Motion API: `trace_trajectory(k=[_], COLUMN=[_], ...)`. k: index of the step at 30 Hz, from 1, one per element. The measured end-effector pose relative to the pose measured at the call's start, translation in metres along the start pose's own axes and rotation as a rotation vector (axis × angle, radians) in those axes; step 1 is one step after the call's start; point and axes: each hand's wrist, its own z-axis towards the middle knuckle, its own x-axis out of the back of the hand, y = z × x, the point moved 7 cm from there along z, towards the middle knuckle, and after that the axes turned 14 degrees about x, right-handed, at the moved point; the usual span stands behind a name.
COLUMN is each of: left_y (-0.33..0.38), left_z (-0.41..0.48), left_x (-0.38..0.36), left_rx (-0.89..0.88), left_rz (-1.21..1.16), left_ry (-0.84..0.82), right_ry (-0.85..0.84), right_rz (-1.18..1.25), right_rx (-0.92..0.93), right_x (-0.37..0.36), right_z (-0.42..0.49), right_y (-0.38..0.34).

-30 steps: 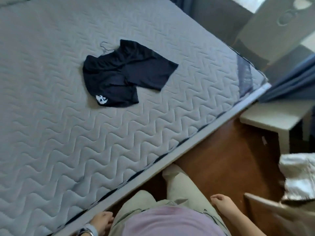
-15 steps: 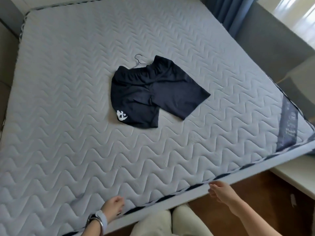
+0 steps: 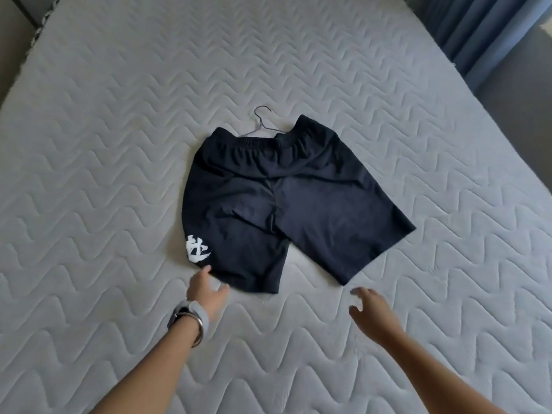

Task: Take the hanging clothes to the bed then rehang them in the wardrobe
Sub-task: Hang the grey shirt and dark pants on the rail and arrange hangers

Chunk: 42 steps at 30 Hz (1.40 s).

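Note:
Dark navy shorts point(image 3: 286, 201) with a white print on one leg lie flat in the middle of the grey quilted mattress point(image 3: 119, 144). A thin wire hanger point(image 3: 263, 124) pokes out past the waistband, its hook pointing away from me. My left hand point(image 3: 207, 289), with a watch on the wrist, reaches over the mattress with fingers apart, its fingertips at the hem of the printed leg. My right hand point(image 3: 372, 312) hovers open just short of the other leg's hem, touching nothing.
Blue curtains point(image 3: 484, 28) hang past the bed's far right corner, with a grey wall below them. The headboard edge point(image 3: 18, 31) shows at the far left.
I have leaned in over the bed. Both hands left the mattress's near edge and stretched out toward the shorts' leg hems. The shorts and hanger have not moved.

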Motion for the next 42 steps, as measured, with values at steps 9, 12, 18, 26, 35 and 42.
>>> trace_trajectory(k=[9, 12, 18, 26, 35, 42], left_y=[-0.005, -0.009, -0.012, -0.075, -0.198, -0.276], left_z=[0.104, 0.114, 0.090, 0.046, -0.055, -0.082], left_x=[-0.016, -0.014, 0.004, 0.024, 0.010, -0.013], left_rx=[0.253, 0.222, 0.146, 0.150, 0.153, 0.308], left_rz=[-0.515, -0.518, -0.920, -0.949, -0.566, -0.056], left_ry=[0.319, 0.232, 0.082, 0.038, -0.144, -0.262], right_ry=[-0.006, 0.093, 0.139, 0.049, -0.183, -0.479], right_rz=[-0.446, -0.591, -0.484, -0.447, -0.377, -0.359], right_rx=[0.109, 0.255, 0.240, 0.203, 0.044, -0.025], right_x=[-0.029, -0.036, -0.010, -0.026, -0.112, -0.150], right_z=[0.126, 0.134, 0.128, 0.061, -0.083, -0.135], right_y=[0.019, 0.013, 0.004, -0.015, 0.008, 0.020])
